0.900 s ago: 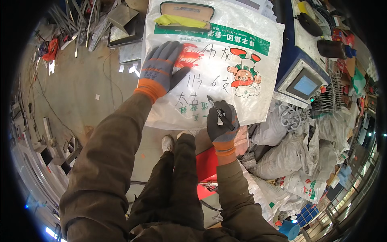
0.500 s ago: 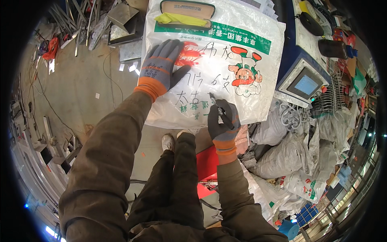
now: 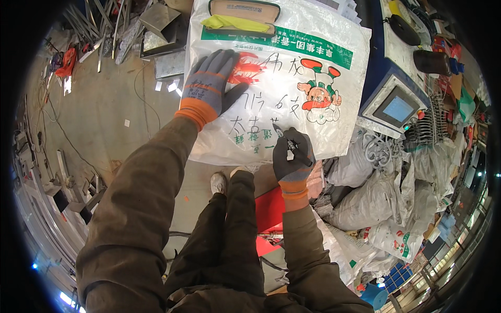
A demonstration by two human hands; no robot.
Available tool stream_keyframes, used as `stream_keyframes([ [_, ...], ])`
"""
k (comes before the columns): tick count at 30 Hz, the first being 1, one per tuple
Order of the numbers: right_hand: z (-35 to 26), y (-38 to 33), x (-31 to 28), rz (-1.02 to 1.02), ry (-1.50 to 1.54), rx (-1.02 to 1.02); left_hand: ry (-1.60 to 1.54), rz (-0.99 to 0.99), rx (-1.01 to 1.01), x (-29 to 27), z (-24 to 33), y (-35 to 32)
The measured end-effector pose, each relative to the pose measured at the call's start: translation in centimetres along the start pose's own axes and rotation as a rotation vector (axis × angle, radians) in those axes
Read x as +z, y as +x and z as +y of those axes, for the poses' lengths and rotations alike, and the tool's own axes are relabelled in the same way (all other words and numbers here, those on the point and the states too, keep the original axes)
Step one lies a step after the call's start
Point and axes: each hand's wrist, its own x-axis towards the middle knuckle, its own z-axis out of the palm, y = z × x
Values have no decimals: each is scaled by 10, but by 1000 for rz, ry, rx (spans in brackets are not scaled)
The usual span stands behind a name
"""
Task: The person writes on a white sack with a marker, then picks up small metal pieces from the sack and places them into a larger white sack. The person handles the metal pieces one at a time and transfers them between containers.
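Before me lies a white woven plastic sack point(image 3: 334, 141) with a green printed band, a cartoon figure and black handwriting. Gloved in grey and orange, my left hand point(image 3: 211, 86) rests flat on its left part, fingers stretched out, partly over a red print. My right hand point(image 3: 293, 159), in a matching glove, grips a black marker pen point(image 3: 288, 140) near the sack's lower edge. The pen's tip meets the sack at the right end of the lowest handwritten row. At the far edge of the sack sits an open case point(image 3: 244, 10) with a yellow-green cloth point(image 3: 237, 24) across it.
Right of the sack stands a control box with a small lit screen point(image 3: 398, 108). Filled white sacks point(image 3: 365, 206) pile up below it, beside a scrolled metal piece point(image 3: 377, 151). Metal profiles point(image 3: 47, 193) lie at the left, and a cable point(image 3: 146, 99) runs over the floor.
My right hand has shifted slightly right and down with the marker, and more black strokes show at the end of the lowest row. My left hand stays in place on the sack.
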Motion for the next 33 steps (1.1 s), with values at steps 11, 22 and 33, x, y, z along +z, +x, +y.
stream_keyframes([
  [11, 2, -1, 2, -1, -67, -7, 2, -1, -6, 2, 0, 0],
  [22, 10, -3, 1, -50, -71, 62, 2, 14, 4, 0, 1, 0],
  [33, 12, -1, -1, 45, -28, 105, -8, 6, -4, -2, 2, 0],
])
